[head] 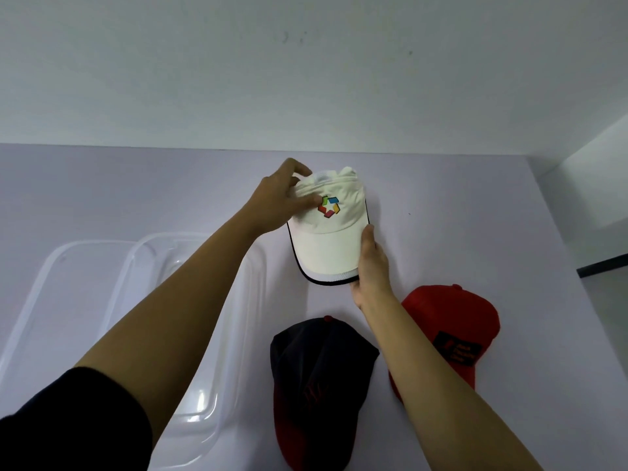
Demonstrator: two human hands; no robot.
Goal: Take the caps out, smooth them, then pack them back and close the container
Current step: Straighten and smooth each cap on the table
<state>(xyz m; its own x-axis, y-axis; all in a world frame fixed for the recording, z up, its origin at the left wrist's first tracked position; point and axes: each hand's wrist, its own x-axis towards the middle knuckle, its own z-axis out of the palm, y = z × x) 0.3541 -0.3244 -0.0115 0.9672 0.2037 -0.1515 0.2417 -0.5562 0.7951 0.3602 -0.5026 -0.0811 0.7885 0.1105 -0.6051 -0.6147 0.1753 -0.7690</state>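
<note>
A white cap with a multicoloured logo and a dark-edged brim is held over the far middle of the table. My left hand grips its crumpled crown, thumb near the logo. My right hand holds the right edge of the brim, thumb on top. Nearer to me lie a black cap with a red brim and, to its right, a red cap with a dark patch; my right forearm crosses between them. A clear plastic container stands at the left with nothing visible inside.
A clear lid lies left of the container, partly under it. The pale lilac table meets a white wall at the back. Its right edge runs diagonally, with floor and a dark skirting strip beyond.
</note>
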